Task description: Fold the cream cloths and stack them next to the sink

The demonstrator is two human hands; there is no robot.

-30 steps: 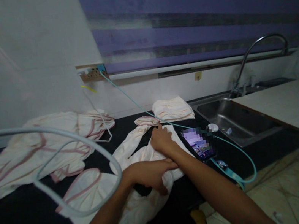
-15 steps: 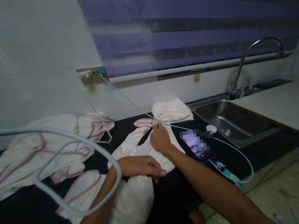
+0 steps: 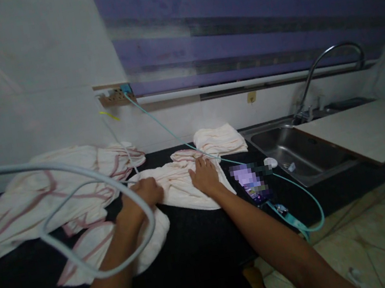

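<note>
Centrally, a cream garment (image 3: 181,188) was spread on the dark counter (image 3: 202,241), left of the phone (image 3: 252,187). Its left edge was gripped by the closed left hand (image 3: 145,193); the right hand (image 3: 204,176) was pressed flat, fingers apart, nearer the phone.

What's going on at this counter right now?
A person is working a pale cloth on a dark counter. The left hand grips its left edge; the right hand presses flat on it. A folded cloth lies behind, a phone to the right, a sink beyond.
</note>
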